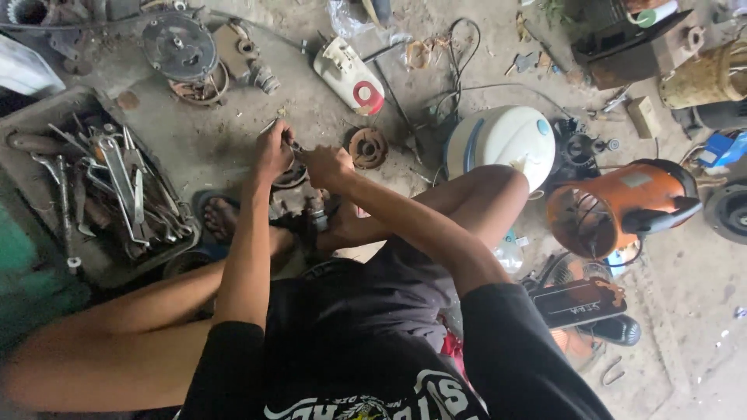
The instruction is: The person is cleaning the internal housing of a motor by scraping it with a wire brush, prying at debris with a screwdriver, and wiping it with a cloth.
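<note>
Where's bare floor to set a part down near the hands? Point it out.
Bare concrete lies between the tool tray, the round metal housing and the left hand. A second patch lies at bottom right, right of the black shoe. It is crowded around the white cover, orange fan and cables.

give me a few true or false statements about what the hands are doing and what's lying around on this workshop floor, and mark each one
1. Both hands, the left hand and the right hand, meet over a small metal part between the feet. True.
2. The tray of wrenches lies to the person's right. False: it lies to the left.
3. An orange blower lies on the floor to the right. True.
4. The white rounded housing sits inside the tray. False: it sits on the floor beside the right knee.
</note>
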